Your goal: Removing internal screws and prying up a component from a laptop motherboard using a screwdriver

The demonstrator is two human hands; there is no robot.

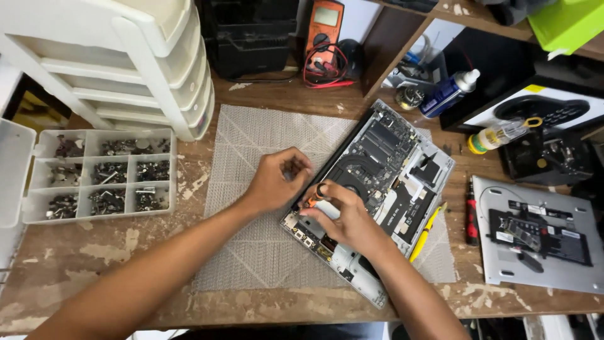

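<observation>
near the lower centre, the right hand [345, 217] pinches a small orange-handled screwdriver [313, 200] upright over the opened laptop's [402, 157] near-left edge, tip down for a straight bite. just left, the left hand [277, 179] curls loosely, fingers closed on nothing i can make out, steadying beside it. farther left sits a compartmented screw tray [104, 176]; an orange multimeter [324, 25] stands at upper centre.

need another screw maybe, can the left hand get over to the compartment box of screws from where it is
Probably yes. The left hand rests at the opened laptop edge, and only bare grey mat and wooden bench lie between it and the open screw organizer to its left.
</observation>
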